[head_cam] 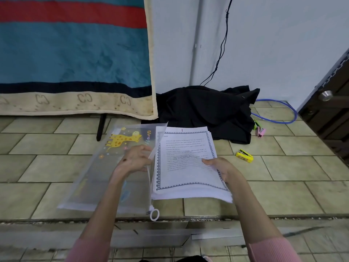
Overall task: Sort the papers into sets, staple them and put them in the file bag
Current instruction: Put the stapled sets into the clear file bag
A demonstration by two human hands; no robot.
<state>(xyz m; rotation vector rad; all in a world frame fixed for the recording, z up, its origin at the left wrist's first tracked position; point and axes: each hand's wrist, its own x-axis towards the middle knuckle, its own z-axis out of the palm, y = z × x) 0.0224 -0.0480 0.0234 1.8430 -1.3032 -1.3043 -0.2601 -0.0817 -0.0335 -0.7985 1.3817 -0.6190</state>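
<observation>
Two hands above tiled floor | left hand [135, 159] fingers pinch clear giraffe file bag [105, 167] at its open edge | right hand [220, 166] grips paper stack [187, 167] reading "STORAGE", partly inside bag | yellow stapler [244, 156] lies nearby

Beige tiled floor [283, 195]. Pale wall [273, 44] at twelve o'clock. Striped blanket [75, 53] hanging at ten o'clock. Dark door [332, 114] with round knob [325, 95] at three o'clock.

The left hand [135, 159] grips the translucent giraffe file bag [105, 167] at its open edge; the right hand [220, 167] holds the paper stack [187, 167] beside it; 1 yellow stapler [244, 156] lies right.
</observation>
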